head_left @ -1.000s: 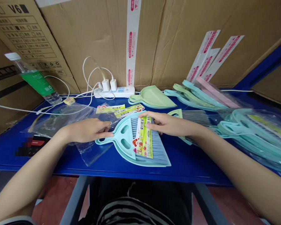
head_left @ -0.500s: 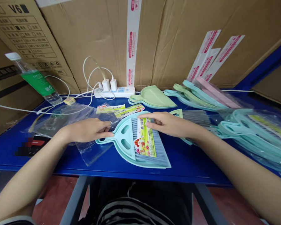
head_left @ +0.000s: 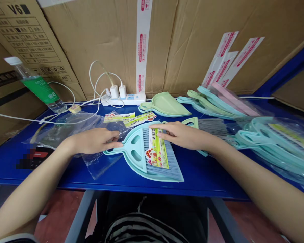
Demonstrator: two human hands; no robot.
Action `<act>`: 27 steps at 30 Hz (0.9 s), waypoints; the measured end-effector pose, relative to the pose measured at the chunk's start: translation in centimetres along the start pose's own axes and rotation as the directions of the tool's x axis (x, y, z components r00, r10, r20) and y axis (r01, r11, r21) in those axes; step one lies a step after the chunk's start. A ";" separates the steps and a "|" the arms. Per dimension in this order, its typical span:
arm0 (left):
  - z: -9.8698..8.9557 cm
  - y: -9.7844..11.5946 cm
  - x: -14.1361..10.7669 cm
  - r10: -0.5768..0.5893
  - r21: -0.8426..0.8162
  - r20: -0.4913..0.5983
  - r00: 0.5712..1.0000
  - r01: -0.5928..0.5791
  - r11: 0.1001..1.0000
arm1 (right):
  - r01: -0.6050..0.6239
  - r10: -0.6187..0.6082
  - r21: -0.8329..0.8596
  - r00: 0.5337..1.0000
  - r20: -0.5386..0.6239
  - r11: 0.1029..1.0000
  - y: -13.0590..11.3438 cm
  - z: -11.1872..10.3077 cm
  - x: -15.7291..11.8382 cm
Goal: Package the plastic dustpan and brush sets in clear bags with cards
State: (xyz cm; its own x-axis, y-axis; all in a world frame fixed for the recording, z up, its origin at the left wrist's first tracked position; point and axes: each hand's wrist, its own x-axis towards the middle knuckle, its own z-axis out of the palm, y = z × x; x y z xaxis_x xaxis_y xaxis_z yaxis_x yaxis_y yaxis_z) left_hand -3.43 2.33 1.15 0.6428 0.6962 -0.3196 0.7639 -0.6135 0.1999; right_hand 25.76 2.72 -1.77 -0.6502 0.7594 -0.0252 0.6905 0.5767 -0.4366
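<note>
**Open fingers on the card, a curled hand at the handle**

The right hand [head_left: 177, 135] lies open and nearly flat, its fingers [head_left: 164, 130] resting on the upper part of a yellow-green printed card [head_left: 157, 150]. The card sits on the grey-blue bristles [head_left: 173, 165] of a hand brush, nested in a pale teal dustpan [head_left: 139, 167]. Light, even pressure from the fingertips suits this spot, since it can keep the card square without splaying the bristles.

The left hand [head_left: 93, 141] is half curled, with its thumb and fingertips close to the dustpan's handle [head_left: 114, 152]; whether it grips the handle, I cannot tell. Kept at that end, it is well placed to steady the pan while the right hand works. Under it lies a clear plastic bag [head_left: 101, 165].

The dustpan lies flat on the blue table [head_left: 192, 184], near the front edge. Just beyond it are two loose printed cards [head_left: 139, 118], and to the right a second brush with a green handle [head_left: 192, 123]. Farther back sit a green dustpan [head_left: 164, 104] and a stack of unbagged pans [head_left: 212, 104]. Bagged teal sets [head_left: 276, 145] are piled at the right, well clear of the hands.
</note>
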 end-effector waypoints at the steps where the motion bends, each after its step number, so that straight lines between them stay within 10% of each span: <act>1: 0.0 0.0 0.0 0.001 0.002 0.000 1.000 -0.001 1.000 | -0.008 0.008 -0.014 1.000 0.007 1.000 0.0 0.0 0.0; 27: 0.0 0.4 -0.3 -0.034 0.108 -0.035 0.999 0.037 0.993 | -0.033 0.038 -0.085 0.998 0.052 0.996 -0.4 -0.2 0.0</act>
State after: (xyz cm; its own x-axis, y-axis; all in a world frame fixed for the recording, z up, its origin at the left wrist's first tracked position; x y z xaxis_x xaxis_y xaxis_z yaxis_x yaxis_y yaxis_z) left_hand -3.31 1.88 1.29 0.6182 0.7292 -0.2933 0.7768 -0.6237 0.0866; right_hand 25.58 2.51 -1.39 -0.6392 0.7639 -0.0890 0.7364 0.5746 -0.3572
